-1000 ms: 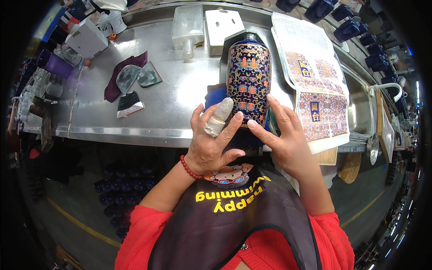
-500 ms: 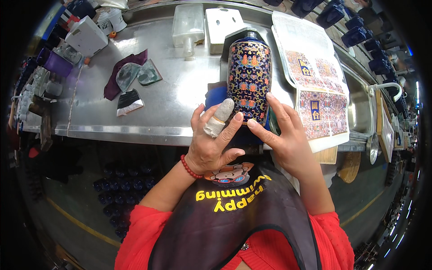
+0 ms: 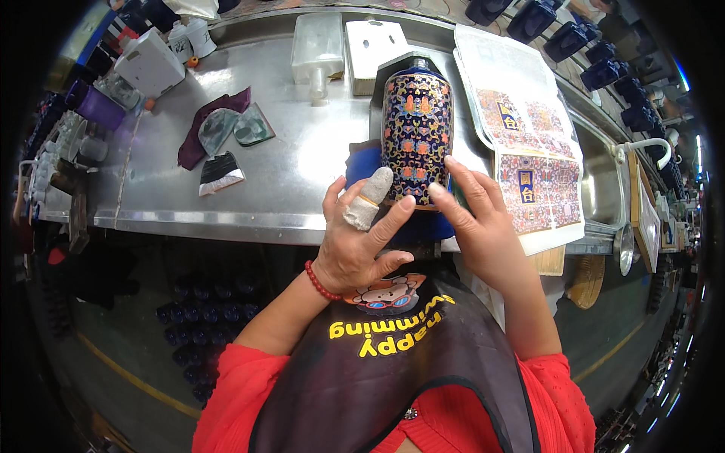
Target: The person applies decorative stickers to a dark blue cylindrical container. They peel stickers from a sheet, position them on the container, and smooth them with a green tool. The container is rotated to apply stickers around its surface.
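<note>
A dark blue bottle (image 3: 417,132) with a colourful floral pattern lies on its side, its neck pointing away from me. My left hand (image 3: 355,234) has its fingers apart, and its index fingertip touches the bottle's near left end. A grey cloth sleeve (image 3: 370,198) covers one of that hand's fingers, bound with a yellow band. My right hand (image 3: 483,215) is spread too, its fingertips resting on the near right edge of the pattern. Blue material (image 3: 365,161) shows beside and under the bottle. To the right lie printed pattern sheets (image 3: 525,151) on white backing.
The metal worktop (image 3: 294,151) holds a clear empty bottle (image 3: 317,53), a white block with holes (image 3: 375,45), and a purple cloth (image 3: 211,124) with small squeegee-like pieces (image 3: 253,125). A sink (image 3: 602,177) with a white tap (image 3: 649,147) is at right. Blue bottles (image 3: 566,41) line the far right.
My right thumb has shifted slightly up and right along the bottle's near end. The left index finger has slid a little rightward. The bottle has barely moved.
</note>
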The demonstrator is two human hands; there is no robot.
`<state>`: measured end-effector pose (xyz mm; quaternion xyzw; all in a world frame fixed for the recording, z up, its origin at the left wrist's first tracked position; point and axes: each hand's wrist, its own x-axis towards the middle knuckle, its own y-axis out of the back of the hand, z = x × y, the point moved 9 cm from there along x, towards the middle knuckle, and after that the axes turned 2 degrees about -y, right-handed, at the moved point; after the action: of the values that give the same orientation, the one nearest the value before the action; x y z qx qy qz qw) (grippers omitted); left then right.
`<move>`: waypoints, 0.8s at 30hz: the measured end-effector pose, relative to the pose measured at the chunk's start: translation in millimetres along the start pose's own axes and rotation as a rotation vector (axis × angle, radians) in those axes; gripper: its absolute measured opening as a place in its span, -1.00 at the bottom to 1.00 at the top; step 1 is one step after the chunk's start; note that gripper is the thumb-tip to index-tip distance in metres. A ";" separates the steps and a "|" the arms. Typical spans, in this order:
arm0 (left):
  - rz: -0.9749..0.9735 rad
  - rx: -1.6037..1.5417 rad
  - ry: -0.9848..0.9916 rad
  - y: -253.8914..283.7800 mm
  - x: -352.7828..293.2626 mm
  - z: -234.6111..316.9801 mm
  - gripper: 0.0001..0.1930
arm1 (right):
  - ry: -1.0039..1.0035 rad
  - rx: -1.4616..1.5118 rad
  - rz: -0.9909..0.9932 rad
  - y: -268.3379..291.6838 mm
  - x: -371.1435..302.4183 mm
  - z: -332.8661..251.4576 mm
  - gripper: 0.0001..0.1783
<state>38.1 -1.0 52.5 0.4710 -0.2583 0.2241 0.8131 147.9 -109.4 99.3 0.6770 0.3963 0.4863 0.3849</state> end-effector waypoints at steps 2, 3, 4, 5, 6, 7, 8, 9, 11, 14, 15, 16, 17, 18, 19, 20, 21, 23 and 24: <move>-0.011 0.049 -0.025 0.1 0.1 2.7 -0.32 | -0.026 0.025 0.006 -1.7 -1.8 3.3 -0.23; -0.019 0.066 -0.021 -0.2 -0.1 3.0 -0.34 | -0.020 0.024 0.001 -3.0 -2.6 2.9 -0.22; -0.031 0.085 -0.020 -0.9 -0.2 3.2 -0.35 | -0.028 0.017 -0.009 -4.5 -3.6 3.3 -0.21; -0.027 0.083 -0.024 -0.1 -0.2 3.5 -0.36 | -0.015 0.033 0.008 -2.9 -4.0 1.9 -0.22; -0.025 0.083 -0.032 0.3 -0.3 4.0 -0.36 | -0.014 0.044 0.022 -1.1 -4.3 1.3 -0.22; -0.024 0.083 -0.039 0.6 -0.2 4.4 -0.36 | -0.044 0.046 -0.002 -2.2 -3.7 4.0 -0.23; -0.022 0.070 -0.035 0.5 0.1 4.0 -0.37 | -0.019 0.080 0.059 5.2 -2.2 2.9 -0.25; -0.017 0.059 -0.034 0.5 0.2 4.4 -0.37 | -0.020 0.103 0.086 9.8 -0.2 4.0 -0.27; 0.016 -0.003 -0.012 1.2 0.7 4.1 -0.39 | 0.004 0.173 0.149 21.8 7.0 5.9 -0.37; 0.011 -0.022 0.002 -0.2 -0.4 3.4 -0.40 | 0.019 0.322 0.108 29.7 24.6 6.9 -0.44; 0.019 -0.022 -0.020 0.5 -0.9 3.9 -0.34 | -0.050 0.237 0.068 27.9 31.7 10.8 -0.53; 0.037 -0.042 -0.001 1.4 -2.1 2.2 -0.31 | 0.056 0.123 0.069 33.0 36.5 -2.0 -0.56; 0.057 -0.064 0.026 2.7 -4.4 0.8 -0.28 | 0.138 0.028 0.073 36.0 41.1 -12.9 -0.59; 0.086 -0.091 0.049 4.9 -6.5 -1.5 -0.25 | 0.181 -0.087 0.019 34.1 45.8 -19.7 -0.61; 0.095 -0.072 0.039 5.7 -8.1 -1.5 -0.18 | 0.302 -0.085 -0.010 34.7 45.1 -35.0 -0.65; 0.083 -0.059 0.047 3.2 -9.2 -2.6 -0.18 | 0.384 0.025 -0.070 34.1 46.9 -42.9 -0.63; 0.074 -0.049 0.052 1.0 -10.8 -2.3 -0.18 | 0.279 0.173 -0.160 31.5 52.0 -34.9 -0.61; 0.051 -0.049 0.065 -2.9 -14.1 0.6 -0.18 | 0.180 0.435 -0.129 37.5 59.6 -22.4 -0.55; 0.038 -0.033 0.066 -4.9 -15.6 3.6 -0.18 | 0.049 0.326 -0.062 37.9 62.9 -6.5 -0.56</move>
<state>28.4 -8.3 41.0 0.4452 -0.2439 0.2505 0.8244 161.1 -66.0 157.5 0.7060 0.4998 0.4198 0.2749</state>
